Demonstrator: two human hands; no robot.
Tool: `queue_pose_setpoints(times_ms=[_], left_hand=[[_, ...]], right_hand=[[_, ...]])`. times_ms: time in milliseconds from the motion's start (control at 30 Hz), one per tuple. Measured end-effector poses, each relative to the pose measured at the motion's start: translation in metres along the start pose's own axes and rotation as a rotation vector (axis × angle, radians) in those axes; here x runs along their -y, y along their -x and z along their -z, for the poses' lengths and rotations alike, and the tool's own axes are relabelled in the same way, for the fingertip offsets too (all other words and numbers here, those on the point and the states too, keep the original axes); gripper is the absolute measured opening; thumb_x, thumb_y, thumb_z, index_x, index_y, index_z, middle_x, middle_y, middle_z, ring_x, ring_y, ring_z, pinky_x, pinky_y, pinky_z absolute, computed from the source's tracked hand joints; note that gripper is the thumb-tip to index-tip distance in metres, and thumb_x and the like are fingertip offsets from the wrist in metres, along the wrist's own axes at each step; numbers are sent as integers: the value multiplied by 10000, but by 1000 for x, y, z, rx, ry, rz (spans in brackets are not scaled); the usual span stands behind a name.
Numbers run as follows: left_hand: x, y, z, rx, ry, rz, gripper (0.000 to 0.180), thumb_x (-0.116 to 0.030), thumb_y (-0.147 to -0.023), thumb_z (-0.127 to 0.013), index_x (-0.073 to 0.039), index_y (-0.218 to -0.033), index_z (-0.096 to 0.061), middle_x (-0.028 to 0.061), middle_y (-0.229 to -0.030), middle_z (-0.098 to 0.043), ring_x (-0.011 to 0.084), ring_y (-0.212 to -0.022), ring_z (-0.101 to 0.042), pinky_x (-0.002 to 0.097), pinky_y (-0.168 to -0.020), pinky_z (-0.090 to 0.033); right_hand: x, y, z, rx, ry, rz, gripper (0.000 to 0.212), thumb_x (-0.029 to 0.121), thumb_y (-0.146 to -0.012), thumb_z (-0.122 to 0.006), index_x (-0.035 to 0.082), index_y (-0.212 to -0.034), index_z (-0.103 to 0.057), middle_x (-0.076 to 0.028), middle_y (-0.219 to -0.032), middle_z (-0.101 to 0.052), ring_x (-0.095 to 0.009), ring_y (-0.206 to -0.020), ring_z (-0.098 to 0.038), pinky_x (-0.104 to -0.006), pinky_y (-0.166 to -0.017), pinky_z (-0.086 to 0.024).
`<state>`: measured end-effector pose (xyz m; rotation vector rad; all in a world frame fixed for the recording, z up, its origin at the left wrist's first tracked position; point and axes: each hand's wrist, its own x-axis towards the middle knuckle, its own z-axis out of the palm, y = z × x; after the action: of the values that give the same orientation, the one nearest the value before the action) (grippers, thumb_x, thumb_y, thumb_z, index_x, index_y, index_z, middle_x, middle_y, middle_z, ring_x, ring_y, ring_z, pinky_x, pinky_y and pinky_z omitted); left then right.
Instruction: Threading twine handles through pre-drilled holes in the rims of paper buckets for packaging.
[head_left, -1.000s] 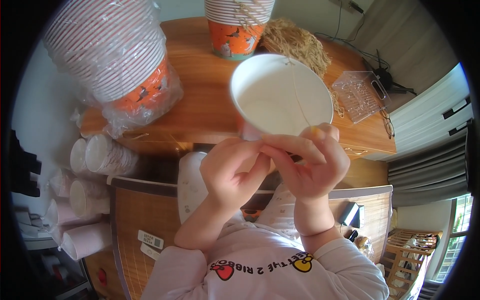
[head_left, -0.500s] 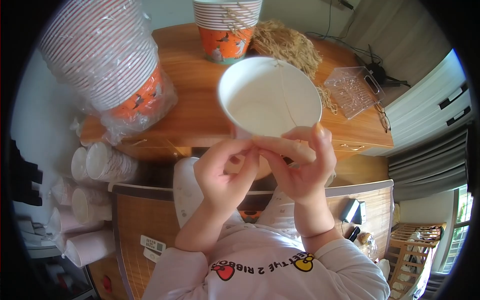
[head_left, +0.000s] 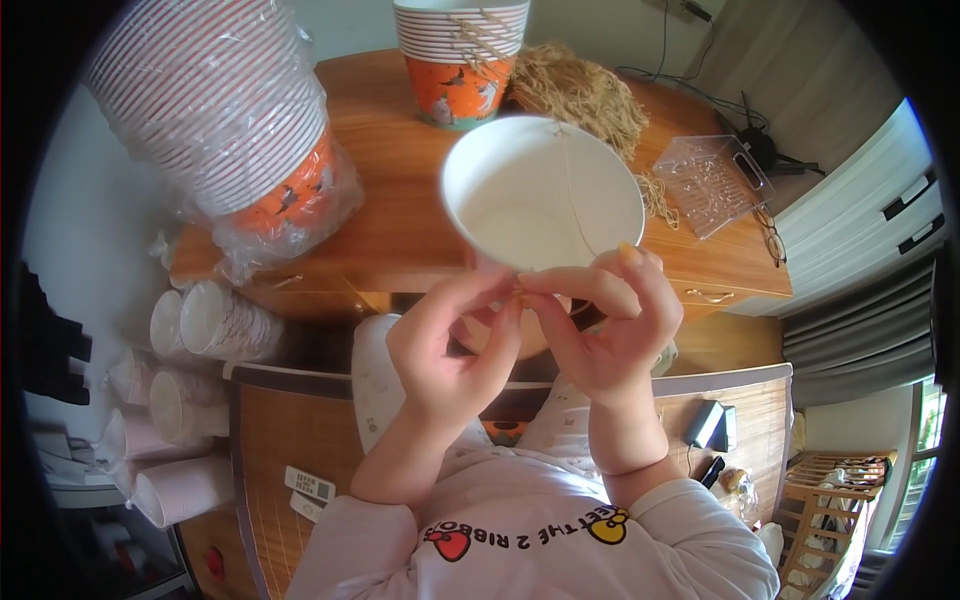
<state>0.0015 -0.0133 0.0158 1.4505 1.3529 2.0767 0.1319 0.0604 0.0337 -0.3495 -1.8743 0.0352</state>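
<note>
A white-lined paper bucket (head_left: 520, 190) tilts with its mouth toward me, its base at the table's front edge. A thin tan string (head_left: 568, 175) runs from its far rim across the opening to the near rim, beside my right fingers. Both hands are at that near rim, their fingertips meeting. My left hand (head_left: 450, 335) is closed in a pinch of thumb and forefinger. My right hand (head_left: 610, 315) pinches at the same spot, its other fingers curled. The string's end between the fingertips is too small to make out clearly.
On the wooden table (head_left: 370, 190) stand an orange-patterned bucket stack (head_left: 455, 90), a plastic-wrapped bucket stack (head_left: 260, 130), a bundle of tan strings (head_left: 580, 95) and a clear tray (head_left: 710, 185). Eyeglasses (head_left: 772, 240) lie at its right edge. White buckets (head_left: 185, 495) lie at lower left.
The pinching fingertips have shifted slightly, and the right hand's fingers have moved a little rightward. The bucket stays nearly in place, and the whole view has drifted slightly.
</note>
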Motion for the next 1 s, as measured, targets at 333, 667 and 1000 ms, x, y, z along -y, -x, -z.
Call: queue_pose_setpoints(times_ms=[333,667,1000], left_hand=[[9,5,1,91,195,168,124,9,-877,-678,25,-997,-650,53,-887,-709,81,-762,-655,171,-584,-442],[11,7,0,98,393,260,90,2,-918,-640,34,-1001,-638,63,-914,-689,72,-786,-634,173,-634,-454],[13,9,0,197,91,98,96,-9,-971,-574,43,-1051,-585,77,-961,-657,82,-848,-612,204,-754,-477]], right_hand=[[1,6,4,47,64,-62,726,38,-748,-802,70,-1361,-413,63,-958,-731,-154,-852,-603,-321,-816,-368],[6,1,8,90,116,-37,660,61,-744,-801,84,-1317,-474,73,-998,-729,-155,-916,-609,-321,-833,-358],[6,4,10,94,157,-43,692,51,-711,-807,105,-1317,-479,91,-961,-725,-138,-889,-597,-319,-830,-346]])
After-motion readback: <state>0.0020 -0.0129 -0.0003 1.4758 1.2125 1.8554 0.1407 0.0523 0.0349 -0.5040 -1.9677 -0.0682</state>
